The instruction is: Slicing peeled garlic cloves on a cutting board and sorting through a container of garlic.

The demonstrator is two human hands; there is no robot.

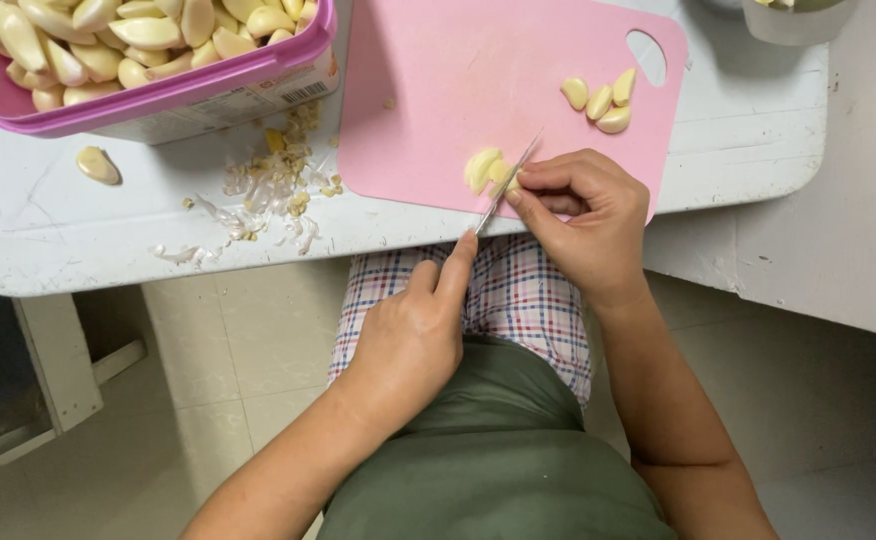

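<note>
Left hand (413, 335) grip closed round knife (506, 183), right hand (583, 215) fingertips pinching garlic clove (485, 168) on pink cutting board (478, 90); four cloves (598, 100) by board's hole; garlic tub (158, 95) left of board, peels (268, 190) on worktop (748, 130) btwn.

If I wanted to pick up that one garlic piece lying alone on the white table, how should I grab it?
Pinch the lone garlic clove across its narrow sides, coming straight down from above. It lies flat on the white table with bare space all round. It is plump in the middle and tapers at the ends, so fingers probably hold best at the middle.
</note>
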